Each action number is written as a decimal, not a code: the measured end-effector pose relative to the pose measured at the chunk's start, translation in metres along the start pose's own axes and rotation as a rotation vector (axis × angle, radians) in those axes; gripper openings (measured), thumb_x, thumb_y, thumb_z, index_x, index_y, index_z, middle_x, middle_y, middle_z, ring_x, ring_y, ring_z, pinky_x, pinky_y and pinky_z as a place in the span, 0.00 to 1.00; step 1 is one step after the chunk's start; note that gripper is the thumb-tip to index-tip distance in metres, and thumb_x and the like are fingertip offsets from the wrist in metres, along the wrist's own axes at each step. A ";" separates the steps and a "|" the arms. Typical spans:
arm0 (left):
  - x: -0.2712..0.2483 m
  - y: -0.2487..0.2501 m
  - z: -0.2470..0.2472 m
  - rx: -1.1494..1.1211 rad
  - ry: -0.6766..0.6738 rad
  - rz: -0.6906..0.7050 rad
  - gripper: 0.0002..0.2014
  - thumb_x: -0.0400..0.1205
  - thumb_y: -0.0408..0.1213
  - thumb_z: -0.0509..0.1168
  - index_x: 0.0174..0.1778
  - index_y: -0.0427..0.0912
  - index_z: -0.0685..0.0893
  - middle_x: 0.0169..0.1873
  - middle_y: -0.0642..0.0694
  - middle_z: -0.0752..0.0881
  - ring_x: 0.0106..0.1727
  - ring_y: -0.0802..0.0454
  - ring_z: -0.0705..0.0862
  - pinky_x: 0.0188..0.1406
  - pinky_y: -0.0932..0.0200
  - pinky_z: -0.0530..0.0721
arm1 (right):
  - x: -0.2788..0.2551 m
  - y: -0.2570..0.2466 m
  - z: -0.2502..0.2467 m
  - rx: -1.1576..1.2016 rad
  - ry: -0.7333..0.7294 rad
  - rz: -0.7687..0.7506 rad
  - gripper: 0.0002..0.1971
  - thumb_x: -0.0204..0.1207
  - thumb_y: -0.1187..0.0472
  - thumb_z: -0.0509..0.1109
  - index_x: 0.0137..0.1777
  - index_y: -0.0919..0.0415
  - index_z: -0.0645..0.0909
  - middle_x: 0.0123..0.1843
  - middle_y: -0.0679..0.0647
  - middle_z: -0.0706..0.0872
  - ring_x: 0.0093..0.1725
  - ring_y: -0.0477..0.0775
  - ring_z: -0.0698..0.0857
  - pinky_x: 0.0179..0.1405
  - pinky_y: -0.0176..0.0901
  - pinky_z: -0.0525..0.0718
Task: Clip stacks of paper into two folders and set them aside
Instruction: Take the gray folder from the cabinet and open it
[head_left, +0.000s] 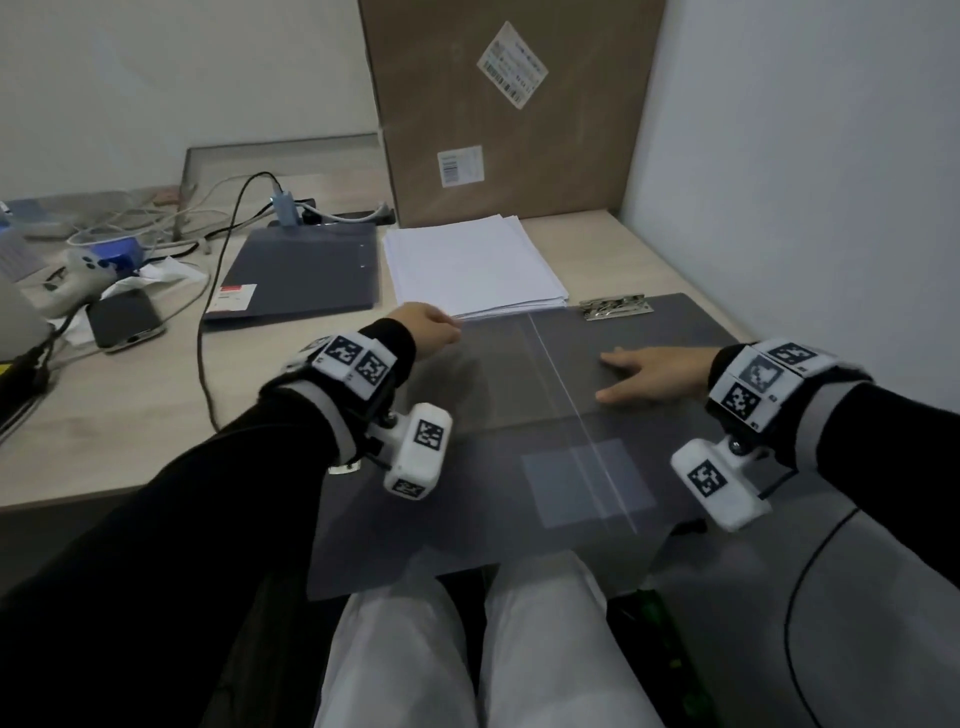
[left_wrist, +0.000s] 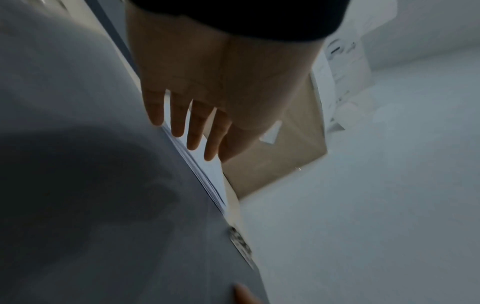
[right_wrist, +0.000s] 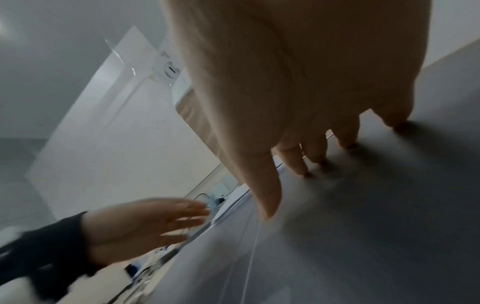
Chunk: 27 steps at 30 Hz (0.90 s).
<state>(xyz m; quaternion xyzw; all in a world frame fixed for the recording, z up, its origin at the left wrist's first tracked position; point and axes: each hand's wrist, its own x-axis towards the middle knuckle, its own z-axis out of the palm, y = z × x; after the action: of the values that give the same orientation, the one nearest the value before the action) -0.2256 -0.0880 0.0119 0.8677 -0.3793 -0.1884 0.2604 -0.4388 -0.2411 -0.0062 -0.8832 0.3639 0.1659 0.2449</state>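
The paper stack (head_left: 475, 265) lies just beyond my left hand (head_left: 426, 330), its long axis running away from me, at the far left edge of the open grey folder (head_left: 519, 415); this hand is nearer, fingers straight, holding nothing. My right hand (head_left: 649, 371) presses flat on the folder, whose metal clip (head_left: 615, 307) sits far right. All rests on the pale counter (head_left: 130, 415), in a white-walled corner beside a cardboard box (head_left: 498, 114), a second closed folder (head_left: 301, 270) lying left.

An open grey folder (head_left: 597, 395) is lying spread flat across the near edge of the desk, its front part hanging past the edge, with a metal clip (head_left: 616, 308) sitting at its far right end. A loose stack of white paper (head_left: 470, 265) is lying just behind it, touching its far edge. A second grey folder (head_left: 301, 270) is lying closed to the left of the paper.
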 end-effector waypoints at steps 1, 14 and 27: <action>0.001 0.012 0.009 -0.010 -0.034 0.040 0.16 0.81 0.37 0.64 0.64 0.39 0.85 0.66 0.42 0.83 0.69 0.47 0.79 0.64 0.65 0.71 | -0.002 0.003 0.003 -0.006 -0.027 -0.004 0.41 0.78 0.45 0.66 0.85 0.57 0.51 0.87 0.54 0.49 0.86 0.50 0.51 0.82 0.40 0.48; 0.025 0.042 0.068 0.403 -0.351 0.193 0.33 0.83 0.44 0.62 0.83 0.48 0.58 0.84 0.48 0.55 0.84 0.48 0.58 0.82 0.58 0.55 | 0.045 -0.006 -0.018 -0.204 0.155 0.036 0.42 0.79 0.40 0.60 0.85 0.53 0.43 0.87 0.51 0.40 0.85 0.63 0.38 0.84 0.60 0.46; 0.037 0.033 0.067 0.493 -0.422 0.257 0.34 0.83 0.48 0.59 0.83 0.52 0.51 0.85 0.51 0.48 0.86 0.48 0.49 0.85 0.51 0.49 | 0.072 -0.004 -0.017 -0.225 0.100 0.066 0.41 0.78 0.35 0.57 0.85 0.48 0.44 0.87 0.50 0.43 0.85 0.65 0.45 0.84 0.61 0.49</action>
<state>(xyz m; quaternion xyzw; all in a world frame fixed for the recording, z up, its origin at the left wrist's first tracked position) -0.2557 -0.1553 -0.0262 0.7917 -0.5649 -0.2319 -0.0194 -0.3848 -0.2882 -0.0248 -0.8998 0.3836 0.1693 0.1203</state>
